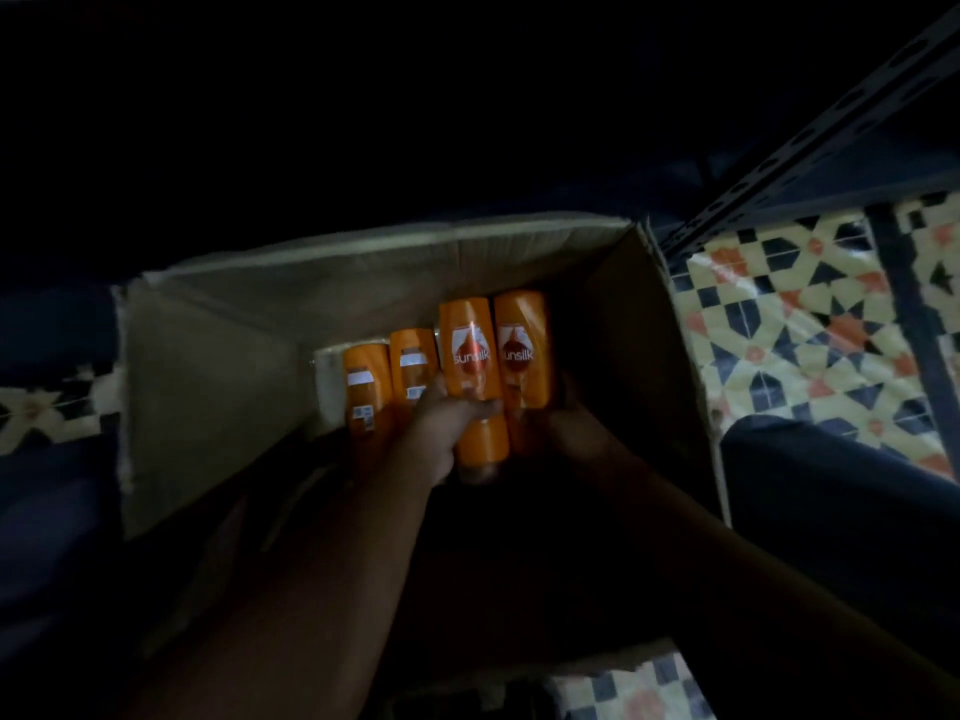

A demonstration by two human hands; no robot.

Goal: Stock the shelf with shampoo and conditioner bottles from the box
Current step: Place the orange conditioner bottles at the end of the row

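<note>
An open cardboard box (208,356) sits on the floor in dim light. Inside it lie orange Sunsilk bottles. My left hand (436,433) grips one bottle (470,356) around its lower half, label up. My right hand (571,423) holds the bottle beside it (522,350) at the box's right side; its fingers are mostly in shadow. Two more orange bottles (366,392) (413,366) lie to the left with their back labels showing.
A dark perforated metal shelf upright (810,142) runs diagonally at the upper right. Patterned tiled floor (805,330) shows to the right of the box and at the bottom. The upper part of the view is nearly black.
</note>
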